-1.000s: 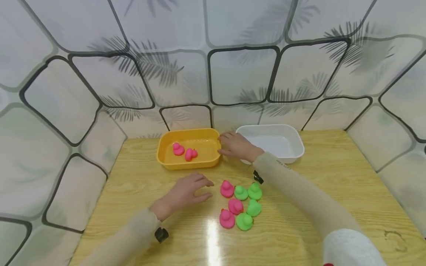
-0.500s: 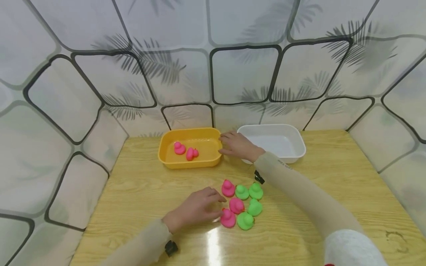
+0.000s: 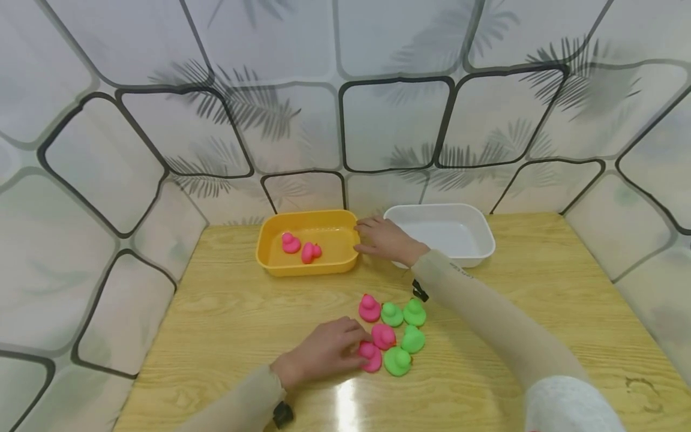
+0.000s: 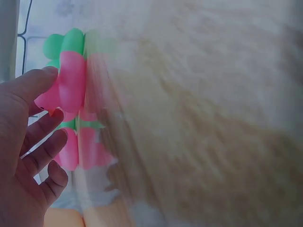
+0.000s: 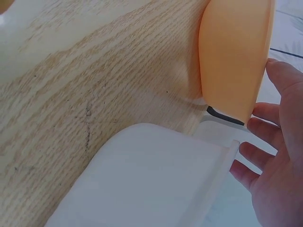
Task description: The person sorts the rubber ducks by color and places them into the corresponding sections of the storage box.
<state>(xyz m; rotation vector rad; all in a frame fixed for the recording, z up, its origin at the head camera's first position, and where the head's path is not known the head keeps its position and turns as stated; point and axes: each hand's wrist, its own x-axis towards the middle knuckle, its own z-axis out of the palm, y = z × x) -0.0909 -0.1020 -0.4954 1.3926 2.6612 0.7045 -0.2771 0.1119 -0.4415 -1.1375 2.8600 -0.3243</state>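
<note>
Judge the nearest pink duck (image 3: pixel 373 359), on the table (image 3: pixel 227 312) between the parted, not gripping thumb and fingers of the left hand (image 3: pixel 328 349), as probably light, soft, slightly slippery, best to pinch by the rounded sides, with the right hand (image 3: pixel 385 239) relaxed at the yellow tray (image 3: pixel 305 271).

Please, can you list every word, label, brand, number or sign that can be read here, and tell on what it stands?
No text can be read with certainty.
Right sleeve: small dark marking near the cuff, perhaps letters, too small to read.
Table: dark curved mark at the right; I cannot tell whether it is a sign.
Orange tray and white tray: no text visible.
</note>
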